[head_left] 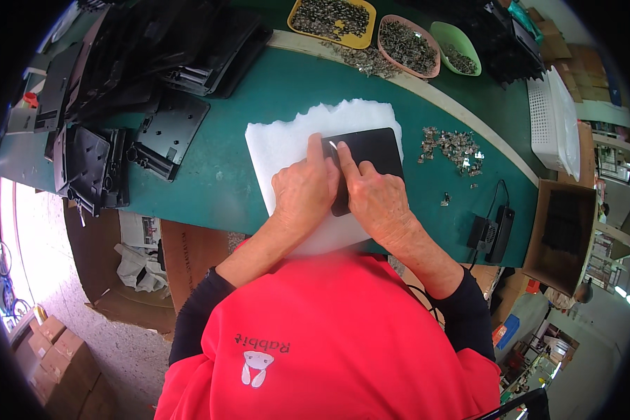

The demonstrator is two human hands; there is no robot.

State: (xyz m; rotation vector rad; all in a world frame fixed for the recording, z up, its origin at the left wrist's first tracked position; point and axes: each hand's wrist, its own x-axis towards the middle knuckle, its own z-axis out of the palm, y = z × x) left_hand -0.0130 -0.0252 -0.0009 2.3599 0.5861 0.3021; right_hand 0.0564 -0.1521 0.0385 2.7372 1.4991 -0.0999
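Note:
A flat black plastic panel (pixel 374 148) lies on a white foam sheet (pixel 273 148) before me. My left hand (pixel 304 185) is closed at the panel's left edge, its index finger stretched along that edge. My right hand (pixel 379 199) rests over the panel with its index finger extended and the other fingers curled in. That fingertip presses near the panel's upper left corner, beside my left index finger. A small bright spot (pixel 333 145) shows between the two fingertips; whether it is a metal piece or a glint, I cannot tell. My palms hide the panel's lower left part.
Loose metal clips (pixel 455 148) lie on the green table (pixel 224 189) at right, near a black power adapter (pixel 500 234). Yellow (pixel 369 35), pink (pixel 437 63) and green (pixel 474 52) trays of small parts stand behind. Black plastic parts (pixel 168 133) are stacked left. An open carton (pixel 528 259) adjoins the right edge.

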